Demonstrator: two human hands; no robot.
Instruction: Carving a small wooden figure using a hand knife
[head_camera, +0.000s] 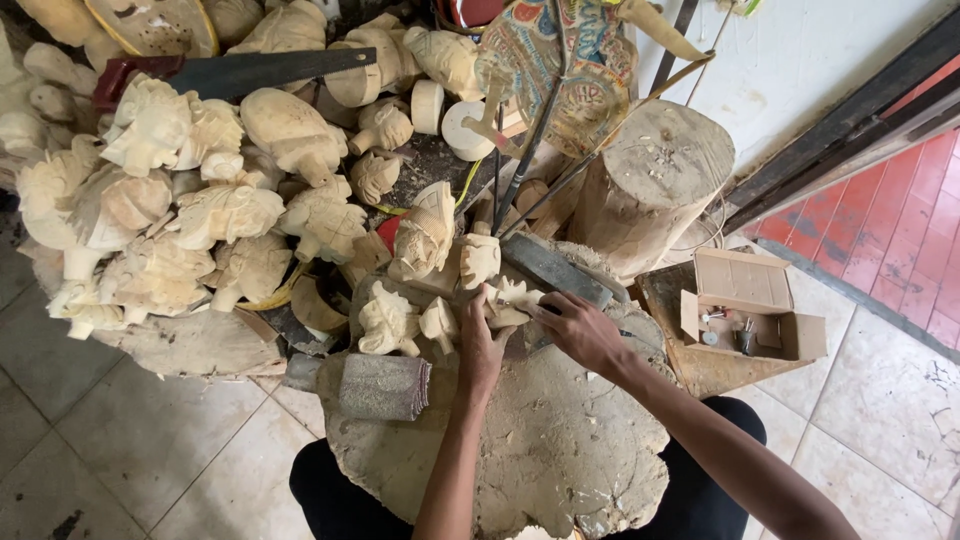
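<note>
The left hand (482, 345) was closed around a small, pale, unpainted carved wooden figure (508, 298), with the fingers wrapped over its lower part so that only the upper carved portion showed above the thumb. The right hand (580, 330) lay just beside it, fingers curled and closed around the handle of a thin carving tool (538, 308) whose tip met the figure; the tool itself was largely hidden by the hand. The figure was held above the far edge of a broad, irregular, chip-scarred wooden slab (520, 450) that served as the work surface across the person's lap. On the slab, just left of the left hand, stood two more small pale carved figures (388, 322), and near the slab's left edge rested a blocky grey wooden mallet head (385, 386). A flat dark grey sharpening stone (555, 268) lay touching the slab's far rim, just beyond the right hand. To the left, a large heap of pale carved wooden heads (200, 190) covered the floor, with a black-bladed handsaw with a red handle (240, 70) lying on top. A round, upright log stump (655, 185) stood behind the slab, and an open brown cardboard box (750, 305) containing small metal parts sat to the right on the tiled floor.
</note>
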